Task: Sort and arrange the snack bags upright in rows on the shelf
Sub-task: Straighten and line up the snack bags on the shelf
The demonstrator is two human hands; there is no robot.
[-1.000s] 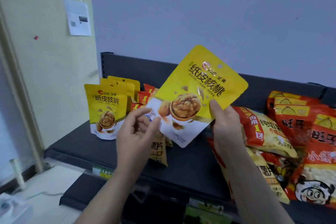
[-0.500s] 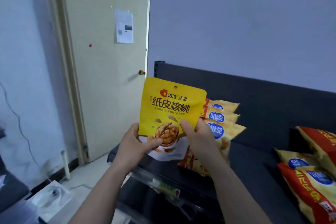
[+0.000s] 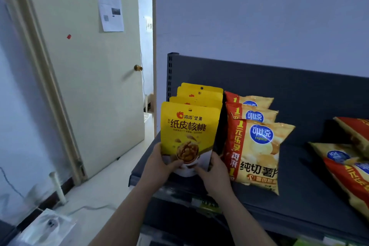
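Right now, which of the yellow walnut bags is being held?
The frontmost yellow walnut bag, full label showing: left hand and right hand grip its bottom corners. The yellow bags behind show only top edges.

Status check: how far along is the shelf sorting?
Done: three walnut bags stand upright in a row at the left end of the shelf, with three chip bags upright beside them. In hand: the left hand and right hand hold the front walnut bag by its lower corners, fronting that row. Left: the loose bags on the right lie tilted, not yet stood up.

"纸皮核桃" on yellow bag (image 3: 189, 132), "copico" on chip bag (image 3: 257, 146)
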